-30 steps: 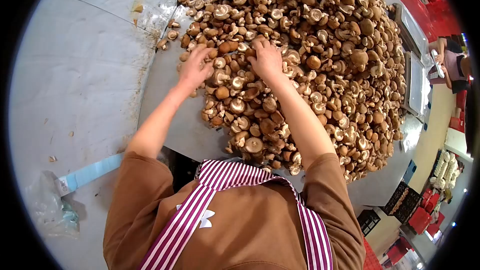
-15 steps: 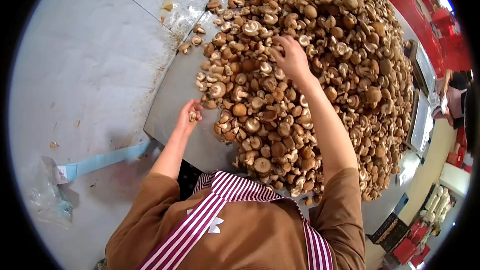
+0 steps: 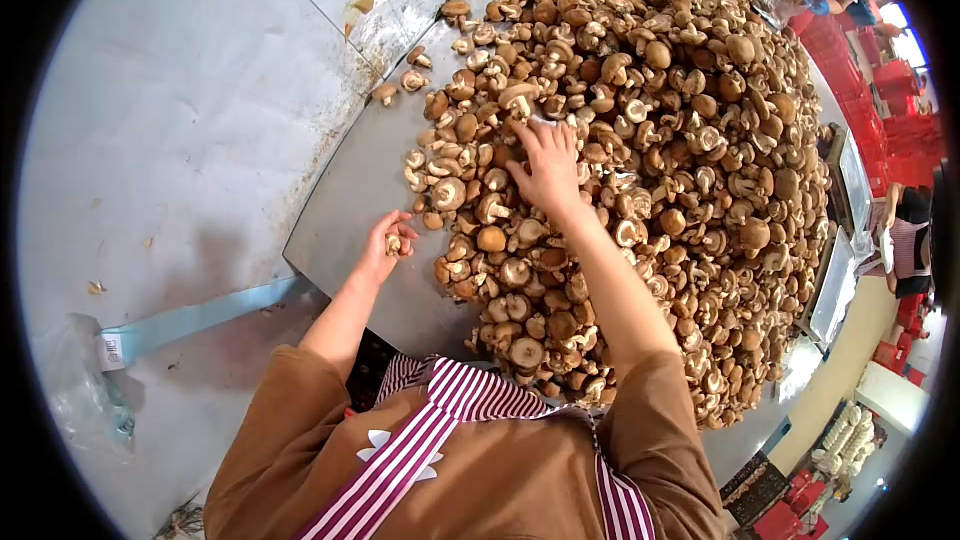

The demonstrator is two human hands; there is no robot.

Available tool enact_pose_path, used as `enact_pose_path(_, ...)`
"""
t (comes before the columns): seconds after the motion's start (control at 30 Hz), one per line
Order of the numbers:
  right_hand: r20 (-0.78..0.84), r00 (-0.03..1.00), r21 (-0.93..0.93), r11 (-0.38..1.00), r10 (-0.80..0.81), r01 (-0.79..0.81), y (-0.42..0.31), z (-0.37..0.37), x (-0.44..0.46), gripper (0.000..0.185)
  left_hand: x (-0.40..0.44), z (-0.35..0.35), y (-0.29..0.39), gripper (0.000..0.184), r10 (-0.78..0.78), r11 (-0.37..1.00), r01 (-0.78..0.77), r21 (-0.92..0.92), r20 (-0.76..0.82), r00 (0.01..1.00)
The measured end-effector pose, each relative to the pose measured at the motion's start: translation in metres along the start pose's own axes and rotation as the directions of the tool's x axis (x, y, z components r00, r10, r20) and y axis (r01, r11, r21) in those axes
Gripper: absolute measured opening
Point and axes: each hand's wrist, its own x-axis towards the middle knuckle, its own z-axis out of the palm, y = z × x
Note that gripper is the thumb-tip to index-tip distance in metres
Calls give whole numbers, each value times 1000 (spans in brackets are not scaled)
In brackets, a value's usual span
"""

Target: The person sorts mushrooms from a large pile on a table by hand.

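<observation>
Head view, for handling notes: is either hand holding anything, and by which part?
Left hand holds a mushroom, gripped part unclear; right hand touches the pile, any hold unclear.

Mushroom heap (image 3: 690, 195), right hand (image 3: 549, 165) atop, left hand (image 3: 380, 240) gripping mushroom (image 3: 393, 245)

The left hand (image 3: 382, 246) has its fingers curled toward the palm. The right hand (image 3: 548, 168) is farther forward and to the right of it, palm down, fingers spread. Behind the hands, the left forearm (image 3: 346, 315) and right forearm (image 3: 618, 280) are slanting inward.
</observation>
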Motion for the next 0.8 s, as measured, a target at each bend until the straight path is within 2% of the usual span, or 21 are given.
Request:
enact_pose_path(0.03, -37, 999, 52, 999, -13, 15, -13, -7, -14, 58, 1, -3, -2, 36, -2, 1000, 2, 6, 15, 1000)
enact_pose_path(0.07, -24, 999, 155, 987, 42, -37, -23, -8, -28, 53, -2, -2, -2, 36, -7, 1000, 7, -1, 9, 1000)
enact_pose_path(0.1, -16, 1000, 170, 985, -9, 11, -30, -18, -41, 55, -4, 1, -1, 37, 13, 1000, -13, 16, 5, 1000)
enact_pose_path(0.17, 73, 996, 241, 968, 48, -64, -44, -37, -58, 41, -4, 4, 0, 37, 34, 999, -34, 29, 6, 999)
enact_pose_path(0.2, 75, 996, 237, 969, 49, -65, -42, -41, -58, 41, -3, 3, 0, 38, 35, 999, -36, 31, 14, 999)
enact_pose_path(0.27, 155, 988, 258, 964, 23, -63, -33, -48, -52, 22, -3, 1, 0, 39, 32, 999, -33, 35, 29, 999)
enact_pose_path(0.3, 128, 991, 295, 953, 35, -72, -34, -58, -39, 18, -4, 1, 1, 39, 34, 999, -35, 37, 32, 999)
enact_pose_path(0.37, 97, 985, 192, 969, 142, -158, -23, -44, -14, 19, -4, 3, 1, 39, 39, 998, -41, 38, 37, 999)
enact_pose_path(0.43, -68, 984, 3, 986, 165, -165, -14, -28, 13, 24, -5, 3, 2, 39, 51, 999, -52, 17, 37, 998)
enact_pose_path(0.5, 56, 955, -157, 948, 290, -278, -6, -12, 36, 44, -8, 4, 2, 38, 56, 998, -57, 12, 29, 998)
enact_pose_path(0.57, 194, 897, -277, 900, 396, -337, -6, 8, 53, 47, -9, 5, 4, 38, 63, 998, -63, 11, 27, 998)
enact_pose_path(0.63, 150, 908, -278, 898, 391, -341, -3, 23, 55, 42, -9, 6, 3, 36, 47, 999, -47, -2, 23, 999)
enact_pose_path(0.7, 54, 931, -163, 923, 362, -349, 5, 22, 48, 42, -9, 7, 3, 34, 47, 999, -47, -14, 26, 999)
enact_pose_path(0.73, 48, 931, -167, 921, 363, -351, 10, 21, 43, 42, -7, 3, 2, 34, 44, 999, -43, -18, 32, 999)
enact_pose_path(0.8, -4, 910, -14, 910, 414, -414, 12, 8, 32, 39, -4, -2, -1, 34, 38, 999, -37, -23, 48, 998)
